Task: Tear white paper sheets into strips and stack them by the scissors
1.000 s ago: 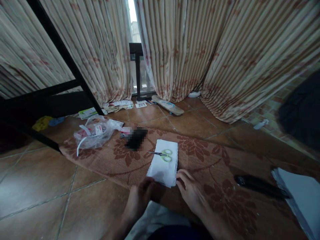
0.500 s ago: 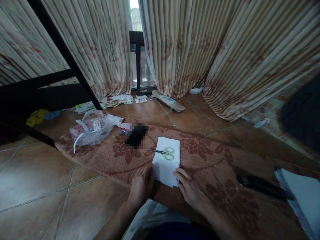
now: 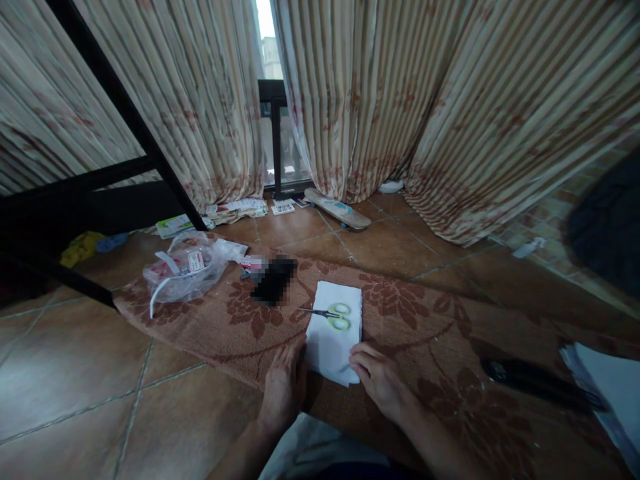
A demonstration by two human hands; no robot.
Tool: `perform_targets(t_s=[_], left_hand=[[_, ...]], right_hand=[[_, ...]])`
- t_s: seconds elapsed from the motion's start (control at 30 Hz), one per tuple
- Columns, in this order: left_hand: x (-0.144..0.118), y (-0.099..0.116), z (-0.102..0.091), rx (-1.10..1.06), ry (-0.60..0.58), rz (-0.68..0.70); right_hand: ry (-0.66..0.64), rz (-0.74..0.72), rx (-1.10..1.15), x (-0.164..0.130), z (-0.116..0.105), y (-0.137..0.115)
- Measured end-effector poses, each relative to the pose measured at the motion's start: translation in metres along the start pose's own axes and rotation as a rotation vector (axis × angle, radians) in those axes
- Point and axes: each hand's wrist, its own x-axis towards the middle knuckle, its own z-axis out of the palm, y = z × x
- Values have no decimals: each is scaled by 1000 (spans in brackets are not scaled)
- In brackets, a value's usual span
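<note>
A stack of white paper sheets (image 3: 330, 353) lies on the patterned mat in front of me, its edges slightly uneven. On top rest scissors (image 3: 336, 316) with pale green handles, their dark blades pointing left. My left hand (image 3: 283, 383) lies along the lower left edge of the stack, fingers stretched out and touching its side. At the lower right edge, my right hand (image 3: 380, 380) has its fingers bent and closed on the paper's border. Its thumb is partly hidden.
A clear plastic bag (image 3: 193, 267) and a blurred black object (image 3: 274, 280) lie on the mat (image 3: 200, 330). To the right are a long black object (image 3: 540, 381) and more white sheets (image 3: 607, 380). A skateboard (image 3: 337, 209) stands by the curtains (image 3: 360, 100).
The whole view has shifted slightly, so things appear lower. My right fingers have drawn in and bent more at the paper's right edge. The scissors stay on the stack.
</note>
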Motion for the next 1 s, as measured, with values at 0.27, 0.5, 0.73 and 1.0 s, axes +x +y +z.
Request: perform_targets(t_s=[0.27, 0.5, 0.73, 1.0], left_hand=[[-3, -7, 9, 52, 6, 77], [-3, -8, 8, 106, 27, 192], [-4, -10, 11, 132, 21, 201], [1, -11, 12, 114, 43, 204]], right_hand=[[-148, -16, 197, 28, -29, -4], [-133, -124, 224, 31, -48, -12], [51, -104, 86, -6, -73, -29], [326, 168, -155, -140, -73, 30]])
